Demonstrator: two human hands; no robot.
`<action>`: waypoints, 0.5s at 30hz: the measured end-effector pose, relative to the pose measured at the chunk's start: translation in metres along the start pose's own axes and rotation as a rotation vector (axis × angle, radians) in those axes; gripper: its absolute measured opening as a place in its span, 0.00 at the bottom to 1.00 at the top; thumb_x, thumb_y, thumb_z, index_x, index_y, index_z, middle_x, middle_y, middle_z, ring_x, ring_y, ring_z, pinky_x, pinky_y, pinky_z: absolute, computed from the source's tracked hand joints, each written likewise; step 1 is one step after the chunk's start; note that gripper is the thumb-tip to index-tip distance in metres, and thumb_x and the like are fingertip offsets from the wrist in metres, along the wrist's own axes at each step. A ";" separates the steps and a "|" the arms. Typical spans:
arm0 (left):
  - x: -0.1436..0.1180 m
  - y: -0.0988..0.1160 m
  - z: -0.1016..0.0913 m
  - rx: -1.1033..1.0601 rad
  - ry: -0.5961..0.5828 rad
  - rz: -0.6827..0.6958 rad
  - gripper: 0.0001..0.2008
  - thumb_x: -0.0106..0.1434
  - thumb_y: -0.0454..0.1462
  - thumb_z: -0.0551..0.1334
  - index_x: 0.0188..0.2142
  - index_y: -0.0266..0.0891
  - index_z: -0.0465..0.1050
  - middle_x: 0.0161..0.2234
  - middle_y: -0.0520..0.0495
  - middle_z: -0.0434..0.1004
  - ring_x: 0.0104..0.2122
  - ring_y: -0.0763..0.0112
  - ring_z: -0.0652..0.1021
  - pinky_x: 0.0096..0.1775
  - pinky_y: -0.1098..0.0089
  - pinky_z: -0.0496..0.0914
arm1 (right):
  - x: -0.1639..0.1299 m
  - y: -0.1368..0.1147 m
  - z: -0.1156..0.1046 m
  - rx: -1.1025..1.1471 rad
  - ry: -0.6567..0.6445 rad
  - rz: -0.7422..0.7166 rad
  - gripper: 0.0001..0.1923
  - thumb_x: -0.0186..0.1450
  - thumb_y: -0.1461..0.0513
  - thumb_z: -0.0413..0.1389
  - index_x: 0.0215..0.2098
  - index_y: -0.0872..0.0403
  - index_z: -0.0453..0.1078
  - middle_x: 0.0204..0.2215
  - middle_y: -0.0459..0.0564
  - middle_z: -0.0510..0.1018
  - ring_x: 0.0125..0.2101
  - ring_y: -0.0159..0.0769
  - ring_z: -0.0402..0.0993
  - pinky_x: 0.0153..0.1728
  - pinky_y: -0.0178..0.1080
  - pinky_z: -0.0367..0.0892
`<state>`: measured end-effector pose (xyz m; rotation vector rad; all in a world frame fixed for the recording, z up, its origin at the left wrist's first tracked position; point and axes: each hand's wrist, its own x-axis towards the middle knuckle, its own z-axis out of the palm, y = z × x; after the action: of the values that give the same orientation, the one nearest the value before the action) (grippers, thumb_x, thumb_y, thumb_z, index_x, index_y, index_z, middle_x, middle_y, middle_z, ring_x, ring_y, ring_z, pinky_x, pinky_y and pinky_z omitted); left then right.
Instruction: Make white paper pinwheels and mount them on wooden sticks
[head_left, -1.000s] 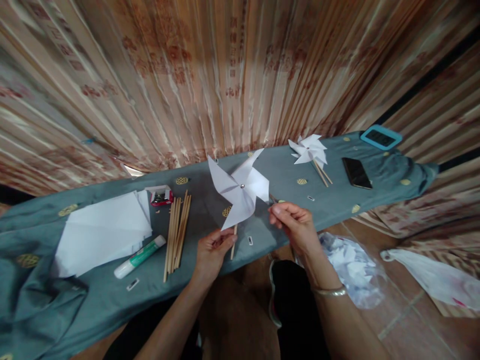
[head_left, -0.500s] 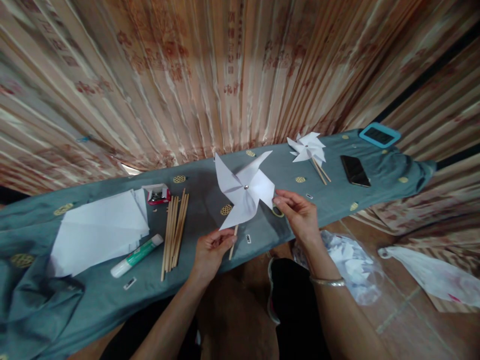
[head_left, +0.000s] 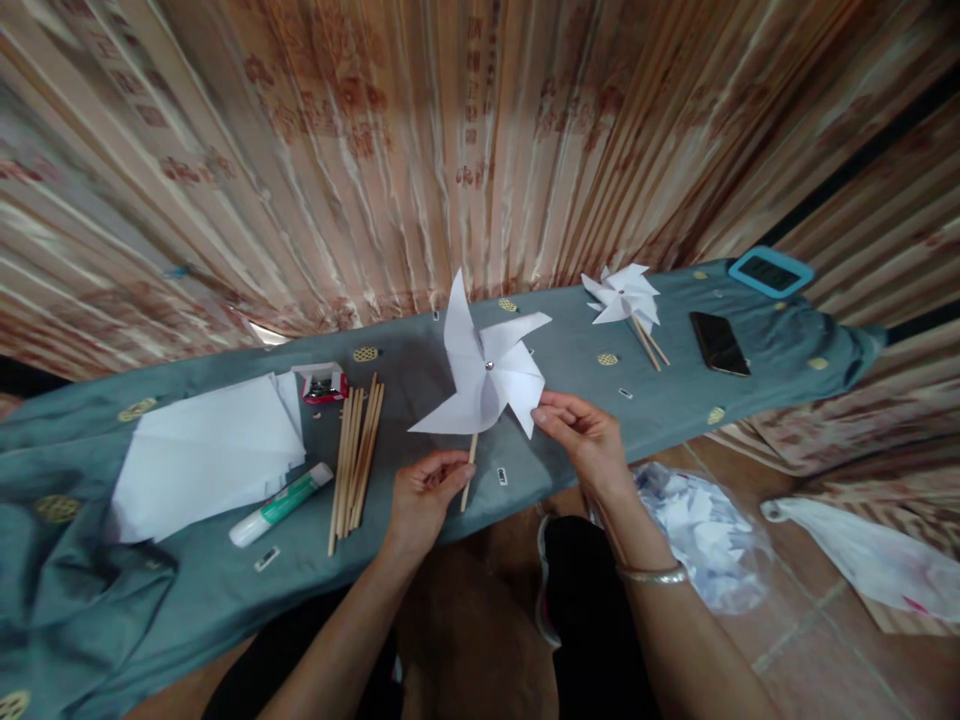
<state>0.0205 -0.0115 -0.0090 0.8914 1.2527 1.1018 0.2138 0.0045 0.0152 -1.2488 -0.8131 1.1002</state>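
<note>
**A paper pinwheel held up on its stick**

A long table (head_left: 225,590) with a blue-grey cloth runs across the room, with a striped curtain (head_left: 420,150) behind it. On the cloth lie a stack of white paper (head_left: 206,455), a glue stick (head_left: 281,505), a row of bare sticks (head_left: 356,455) and a small red box (head_left: 321,384). Farther right lie more pinwheels (head_left: 624,297), a black phone (head_left: 718,343) and a blue phone (head_left: 770,271). A clear bag (head_left: 705,535) of paper scraps sits on the floor.

The pinwheel (head_left: 484,375) is held up over the near edge of the table, between the two hands. It looks very light. Its paper blades are thin and soft, so they could bend or tear if squeezed. A small pin sits in the middle.

The stick (head_left: 469,470) below it is thin but stiff. That looks like the best place to hold it.

The left hand (head_left: 424,495) is closed around the low end of the stick with fingers and thumb. The right hand (head_left: 585,435) pinches the tip of one blade, with the other fingers curled in. A light touch there seems safest.
</note>
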 end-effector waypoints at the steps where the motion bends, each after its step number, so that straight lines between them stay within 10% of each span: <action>1: 0.000 0.000 0.000 0.001 0.003 0.003 0.11 0.39 0.41 0.73 0.24 0.40 0.81 0.22 0.50 0.80 0.24 0.72 0.75 0.30 0.73 0.70 | -0.001 0.001 0.002 0.007 -0.004 0.011 0.16 0.43 0.56 0.72 0.31 0.50 0.80 0.23 0.44 0.81 0.24 0.31 0.74 0.31 0.38 0.70; 15: 0.001 -0.003 0.000 -0.009 0.011 0.008 0.11 0.40 0.41 0.73 0.25 0.40 0.81 0.23 0.50 0.80 0.25 0.71 0.76 0.33 0.71 0.71 | -0.017 0.008 0.024 0.156 -0.099 0.149 0.20 0.44 0.56 0.72 0.34 0.51 0.79 0.21 0.42 0.80 0.21 0.27 0.68 0.25 0.32 0.64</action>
<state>0.0212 -0.0112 -0.0118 0.8858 1.2531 1.1189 0.1851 -0.0039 0.0134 -1.1446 -0.7021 1.3292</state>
